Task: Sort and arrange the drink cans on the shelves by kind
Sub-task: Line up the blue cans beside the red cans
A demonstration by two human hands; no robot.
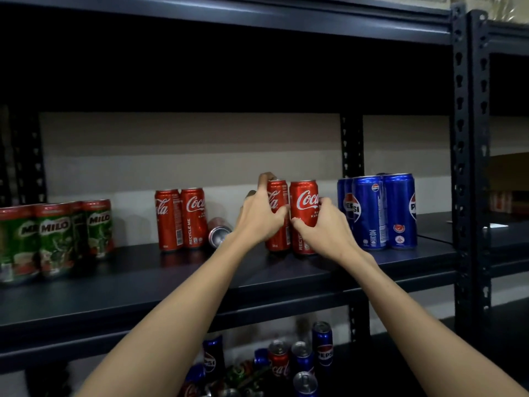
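Cans are getting grouped by brand on the middle shelf: Milo cans are sitting at the far left, two upright Coke cans are standing in the middle, and Pepsi cans are clustered on the right. Both hands are working the two Cokes in between. The left hand is wrapping its fingers round the left Coke can, with fingertips going over the top rim, and the right hand is curling round the right Coke can from its right side, thumb across the front. Both cans are standing upright on the shelf, touching each other, so my guess is they're being slid over as a pair toward the other Cokes (keeps them from tipping). One tipped can is lying on its side just beside the left wrist, probably needing to be stood up. Loads of mixed cans are waiting on the shelf below.
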